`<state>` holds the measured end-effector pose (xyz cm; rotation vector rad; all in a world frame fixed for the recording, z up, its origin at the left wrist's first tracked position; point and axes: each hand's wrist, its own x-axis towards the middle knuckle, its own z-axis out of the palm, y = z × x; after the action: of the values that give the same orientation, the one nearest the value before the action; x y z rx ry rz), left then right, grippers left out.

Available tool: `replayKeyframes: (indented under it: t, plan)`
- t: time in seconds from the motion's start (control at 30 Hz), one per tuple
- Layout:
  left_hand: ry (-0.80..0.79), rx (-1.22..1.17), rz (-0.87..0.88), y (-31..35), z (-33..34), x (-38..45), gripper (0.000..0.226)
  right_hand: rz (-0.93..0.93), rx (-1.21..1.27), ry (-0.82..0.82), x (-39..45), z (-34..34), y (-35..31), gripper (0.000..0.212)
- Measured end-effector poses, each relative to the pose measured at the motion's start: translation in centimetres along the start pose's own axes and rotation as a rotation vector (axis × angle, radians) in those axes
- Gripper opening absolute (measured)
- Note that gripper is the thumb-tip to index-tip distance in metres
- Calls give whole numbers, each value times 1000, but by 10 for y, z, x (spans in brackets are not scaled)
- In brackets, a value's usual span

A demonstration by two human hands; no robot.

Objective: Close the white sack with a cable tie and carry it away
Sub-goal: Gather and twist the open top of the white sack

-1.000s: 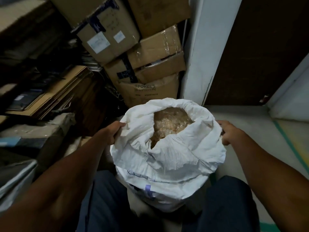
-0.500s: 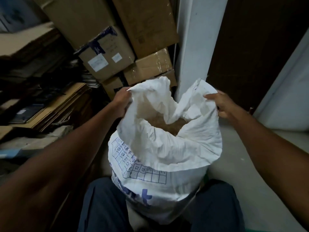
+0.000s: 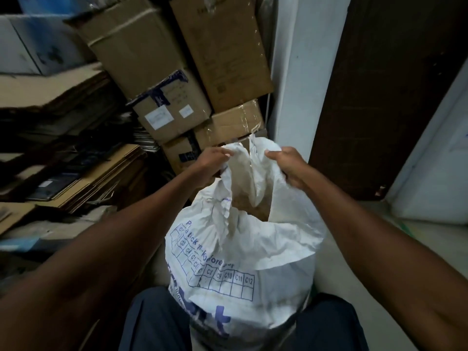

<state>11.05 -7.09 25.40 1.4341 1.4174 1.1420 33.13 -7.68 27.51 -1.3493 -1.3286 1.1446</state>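
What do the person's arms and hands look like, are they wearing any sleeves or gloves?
Both forearms are bare right up to the frame edge, with no sleeves in view. The left hand and the right hand have no gloves, and no rings, watch or bands show. Dark blue trousers cover the legs.

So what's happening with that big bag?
A person is gathering the top of a white woven sack with blue print, which stands between their knees. The left hand and the right hand each grip one side of the sack's rim and hold it up. The mouth is open, with brownish contents showing. No cable tie is visible.
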Motion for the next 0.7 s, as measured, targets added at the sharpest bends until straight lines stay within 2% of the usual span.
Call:
replayKeyframes:
  t: [0.13, 0.23, 0.3, 0.37, 0.47, 0.57, 0.7]
  plan:
    - [-119, -126, -34, 2, 19, 0, 30, -102, -246, -155, -7, 30, 0, 34]
    - [-124, -111, -79, 11, 32, -1, 58, -150, -391, -232, -11, 47, 1, 37]
    - [-116, -29, -69, 12, 37, 3, 65, -153, -438, -240, -13, 50, 3, 35]
    - [-73, -46, -75, 12, 38, 5, 47, -150, -429, -235, -14, 49, 5, 43]
    - [-26, 20, -44, 15, 38, 8, 25, -176, -454, -245, -21, 49, 12, 69]
    - [-52, 41, -47, 14, 38, 8, 23, -218, -576, -166, -25, 55, 22, 89]
    - [-18, 114, -44, 14, 39, 9, 22, -255, -758, 31, -32, 67, 29, 112]
